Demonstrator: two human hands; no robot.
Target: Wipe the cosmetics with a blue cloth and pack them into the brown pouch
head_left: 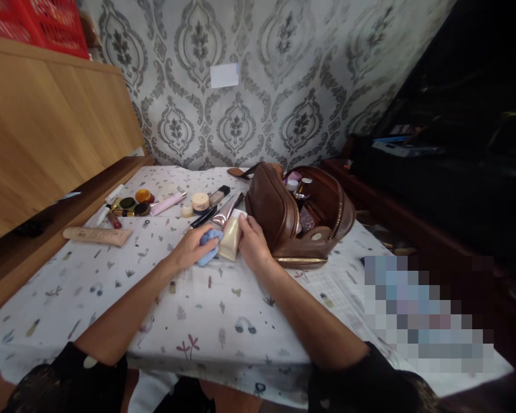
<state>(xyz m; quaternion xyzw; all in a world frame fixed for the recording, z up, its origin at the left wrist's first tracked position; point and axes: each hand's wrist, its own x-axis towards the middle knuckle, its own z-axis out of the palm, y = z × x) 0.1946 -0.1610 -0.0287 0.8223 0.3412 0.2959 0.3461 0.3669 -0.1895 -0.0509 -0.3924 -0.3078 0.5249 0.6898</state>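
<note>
My right hand (254,244) is closed around a pale gold squeeze tube (230,240) with a white cap, tilted above the cloth. My left hand (194,248) grips a crumpled blue cloth (210,246) right beside the tube; whether the two touch I cannot tell. Just beyond my hands lie a shiny pinkish tube (224,213) with a dark cap and a black pen-like item (204,217). To the right of my right hand stands a brown leather bag (269,209), unzipped, with bottles and small cosmetics (303,189) showing inside.
Several cosmetics lie on the left of the printed tablecloth (167,321): a beige tube (97,236), a pink tube (167,203) and small jars (143,196). A cream-lidded jar (200,201) sits mid-table. A wooden cabinet (60,120) borders the left; patterned wallpaper (241,126) rises behind.
</note>
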